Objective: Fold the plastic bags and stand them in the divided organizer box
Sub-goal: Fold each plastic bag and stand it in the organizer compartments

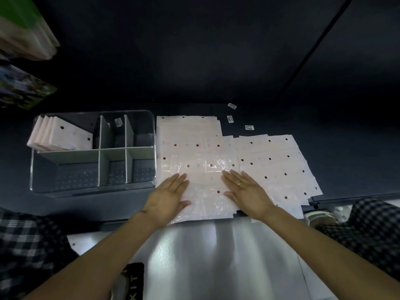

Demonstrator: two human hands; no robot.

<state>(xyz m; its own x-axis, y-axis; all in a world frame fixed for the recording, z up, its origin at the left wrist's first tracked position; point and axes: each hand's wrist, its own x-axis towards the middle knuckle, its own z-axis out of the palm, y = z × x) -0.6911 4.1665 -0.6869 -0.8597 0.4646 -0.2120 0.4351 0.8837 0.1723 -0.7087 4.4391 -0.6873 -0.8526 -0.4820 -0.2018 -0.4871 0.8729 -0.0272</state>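
Head view — both hands flat on a plastic bag [205,191].
Left hand [167,198] and right hand [246,193] press it with straight fingers, gripping nothing — organizer box [93,189] just left.

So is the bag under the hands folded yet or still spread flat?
Spread flat. The bag lies open on the pile with no crease turned over, and the left hand and right hand press on it with straight fingers.

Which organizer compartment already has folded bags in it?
The far-left compartment of the clear organizer box: folded pink dotted bags stand in it. The other five hold no bags.
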